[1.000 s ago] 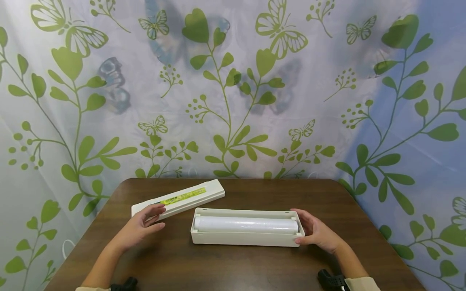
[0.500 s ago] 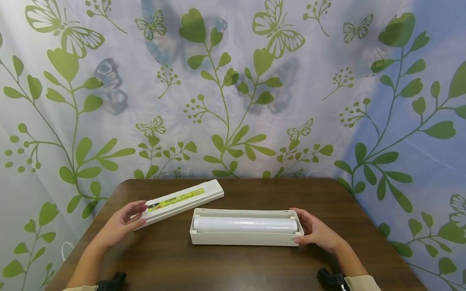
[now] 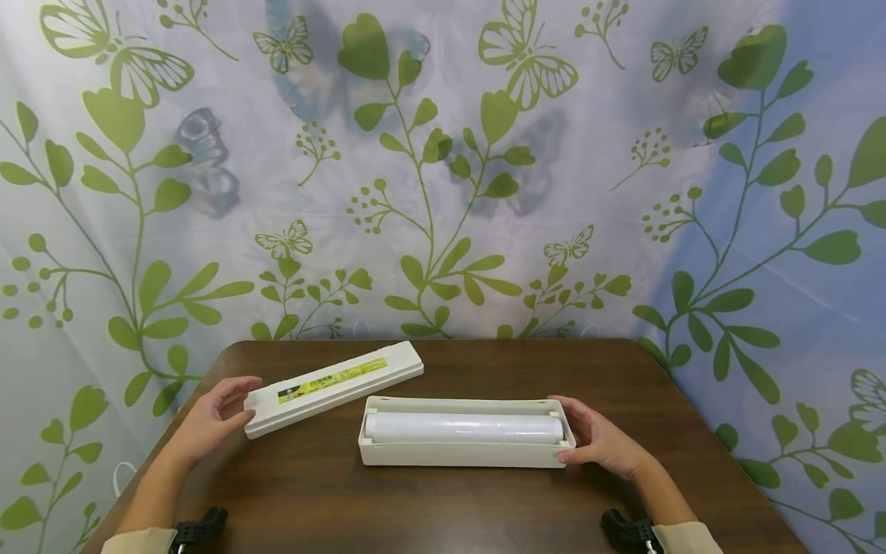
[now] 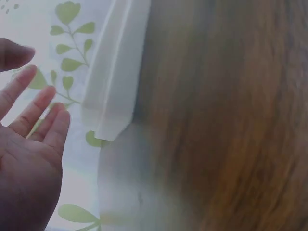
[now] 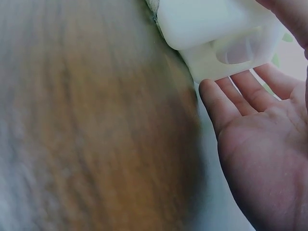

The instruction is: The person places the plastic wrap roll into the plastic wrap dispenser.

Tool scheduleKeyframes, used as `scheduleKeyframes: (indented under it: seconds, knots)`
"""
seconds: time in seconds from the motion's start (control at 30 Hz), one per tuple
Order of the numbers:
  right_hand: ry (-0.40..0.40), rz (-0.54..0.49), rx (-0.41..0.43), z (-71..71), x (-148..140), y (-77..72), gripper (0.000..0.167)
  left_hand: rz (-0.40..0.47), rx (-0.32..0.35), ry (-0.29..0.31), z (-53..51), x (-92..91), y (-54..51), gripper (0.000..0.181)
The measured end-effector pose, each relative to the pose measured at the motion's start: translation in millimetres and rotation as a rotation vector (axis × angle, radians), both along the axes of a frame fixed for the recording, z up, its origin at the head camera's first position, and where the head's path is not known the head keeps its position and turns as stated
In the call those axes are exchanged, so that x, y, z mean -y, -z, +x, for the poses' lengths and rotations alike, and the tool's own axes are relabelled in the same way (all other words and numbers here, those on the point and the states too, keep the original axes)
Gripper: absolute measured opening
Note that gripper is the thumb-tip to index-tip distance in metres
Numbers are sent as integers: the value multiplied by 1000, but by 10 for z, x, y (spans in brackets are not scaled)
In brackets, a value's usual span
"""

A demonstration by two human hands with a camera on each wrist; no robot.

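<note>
A long white cling film box (image 3: 457, 455) stands uncovered on the table, with a white roll (image 3: 464, 428) lying lengthwise inside it. My right hand (image 3: 604, 437) holds the box's right end, thumb at the front corner and index finger at the back one. In the right wrist view, the fingers (image 5: 219, 101) lie against the box end (image 5: 216, 29). Back left, the white lid (image 3: 335, 388) with a yellow-green label lies slanted. Beside its left end is my left hand (image 3: 211, 422), fingers loosely bent; the left wrist view shows it apart from the lid (image 4: 115, 72).
The brown wooden table (image 3: 415, 508) has rounded far corners. Behind it hangs a pale curtain (image 3: 443, 169) printed with green leaves and butterflies. Black straps with camera mounts (image 3: 201, 527) sit on both wrists.
My left hand has moved left along the lid, from over its label to beyond its left end, uncovering the label. The right hand keeps its hold on the box.
</note>
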State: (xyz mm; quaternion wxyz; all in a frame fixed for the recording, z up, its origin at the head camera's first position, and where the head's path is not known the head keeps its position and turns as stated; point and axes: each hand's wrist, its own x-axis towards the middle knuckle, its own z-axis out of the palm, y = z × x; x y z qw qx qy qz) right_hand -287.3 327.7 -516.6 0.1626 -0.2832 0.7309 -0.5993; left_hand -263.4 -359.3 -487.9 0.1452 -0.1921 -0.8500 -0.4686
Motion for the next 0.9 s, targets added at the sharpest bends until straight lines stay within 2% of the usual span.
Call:
scheduleKeyframes:
  seconds: [0.1,0.17,0.37,0.53,0.63,0.77,0.9]
  knots:
    - [-5,1,1,-5,-1,-3,91,-18,-19,38,-33,22,26,47]
    - [-7,3,-3,-11,-5,0,91,-39,-7,49,-57,33,36,47]
    - [-8,10,-16,-22,-14,21,91,-105,48,28,-120,62,38,49]
    - [-3,11,-14,-21,-10,25,91,-155,64,34,-151,106,45,52]
    - [2,8,-8,-23,-9,25,91,-197,79,9,-157,136,45,58]
    - [0,6,-3,-22,-13,30,92,-254,160,-22,-179,171,29,72]
    - [3,8,9,-13,-8,37,96,-283,234,-7,-219,194,10,83]
